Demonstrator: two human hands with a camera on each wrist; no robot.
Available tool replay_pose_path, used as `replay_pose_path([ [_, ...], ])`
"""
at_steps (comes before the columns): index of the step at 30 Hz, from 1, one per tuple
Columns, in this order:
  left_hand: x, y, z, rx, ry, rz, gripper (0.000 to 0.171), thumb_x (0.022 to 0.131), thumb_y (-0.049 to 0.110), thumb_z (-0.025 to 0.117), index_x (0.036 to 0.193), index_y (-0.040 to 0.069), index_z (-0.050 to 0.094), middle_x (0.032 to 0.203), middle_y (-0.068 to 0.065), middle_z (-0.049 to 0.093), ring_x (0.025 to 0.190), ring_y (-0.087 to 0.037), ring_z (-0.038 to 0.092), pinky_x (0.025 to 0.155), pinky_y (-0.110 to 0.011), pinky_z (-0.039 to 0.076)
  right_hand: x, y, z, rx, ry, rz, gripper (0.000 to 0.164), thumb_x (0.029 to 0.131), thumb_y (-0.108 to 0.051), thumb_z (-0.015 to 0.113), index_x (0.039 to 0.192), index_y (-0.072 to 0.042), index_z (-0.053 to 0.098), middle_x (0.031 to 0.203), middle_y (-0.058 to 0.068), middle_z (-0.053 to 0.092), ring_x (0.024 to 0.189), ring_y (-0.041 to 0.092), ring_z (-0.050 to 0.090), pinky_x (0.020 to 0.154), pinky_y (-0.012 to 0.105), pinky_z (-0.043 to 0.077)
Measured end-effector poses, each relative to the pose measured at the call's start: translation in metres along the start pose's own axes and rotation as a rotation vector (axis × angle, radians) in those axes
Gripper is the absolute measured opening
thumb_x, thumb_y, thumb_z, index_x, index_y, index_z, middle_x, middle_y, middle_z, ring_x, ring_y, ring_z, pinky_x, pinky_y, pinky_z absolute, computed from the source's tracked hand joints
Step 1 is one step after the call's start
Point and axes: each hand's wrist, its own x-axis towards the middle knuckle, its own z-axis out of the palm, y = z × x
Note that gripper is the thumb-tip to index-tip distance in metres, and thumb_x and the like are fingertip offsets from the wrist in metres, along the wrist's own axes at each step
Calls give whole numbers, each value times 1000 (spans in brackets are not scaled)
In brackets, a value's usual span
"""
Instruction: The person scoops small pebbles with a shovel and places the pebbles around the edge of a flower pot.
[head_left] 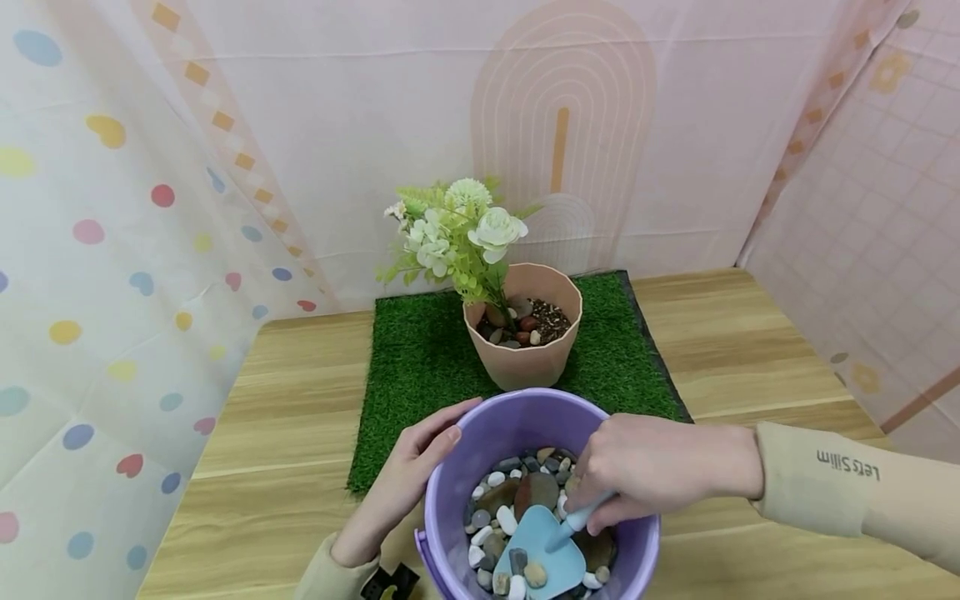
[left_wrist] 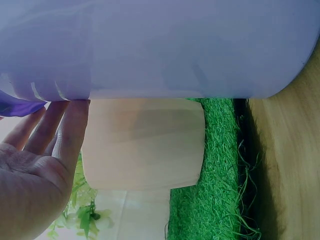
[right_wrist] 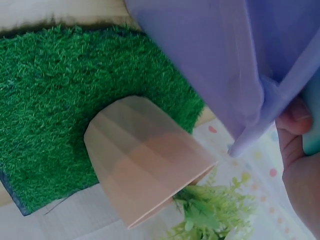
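Head view: I am seeing a peach pot [head_left: 521, 367] standing just behind the purple bucket [head_left: 525, 421], with white flowers [head_left: 497, 233] rising from it. A green grass mat [head_left: 420, 358] is lying beneath the pot on the wooden table [head_left: 300, 408]. The right hand [head_left: 637, 467] is covering part of the bucket's rim; in the right wrist view, the bucket's wall is hiding the blade.

The light-blue shovel [head_left: 538, 533] is sitting inside the bucket, its broad blade over mixed stones [head_left: 506, 521], several small ones resting on it. The right hand is gripping its handle, fingers curled; the left hand [head_left: 412, 467] is touching the bucket's rim, fingers extended and slightly spread.
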Motion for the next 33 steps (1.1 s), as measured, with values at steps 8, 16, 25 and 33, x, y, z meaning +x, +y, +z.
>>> replay_pose_path([
  [8, 0, 0, 0, 2, -4, 9, 45, 114, 22, 43, 156, 7, 50, 156, -25, 54, 122, 4, 67, 97, -25, 61, 1, 2, -3, 176, -7, 100, 15, 100, -36, 71, 108, -29, 82, 98, -22, 80, 86, -17, 66, 75, 1, 47],
  [16, 0, -1, 0, -4, -1, 11, 45, 114, 21, 43, 156, 7, 50, 156, -25, 54, 121, 3, 67, 95, -26, 62, 0, 2, -8, 280, -12, 193, 19, 101, -37, 71, 114, -31, 82, 95, -22, 80, 77, -21, 57, 70, 2, 44],
  [25, -1, 0, 0, -1, 5, 12, 46, 114, 21, 43, 156, 4, 49, 155, -27, 54, 121, 5, 67, 95, -26, 62, -15, 3, -16, 297, 93, 262, 19, 100, -33, 73, 115, -29, 82, 91, -19, 79, 72, -18, 52, 64, 7, 44],
  [33, -1, 0, 1, 29, 14, 33, 45, 114, 20, 43, 155, 3, 50, 154, -24, 57, 123, 4, 66, 100, -23, 59, -27, 6, -19, 292, 176, 311, 22, 100, -36, 72, 117, -25, 83, 100, -12, 82, 83, -14, 64, 68, 10, 50],
])
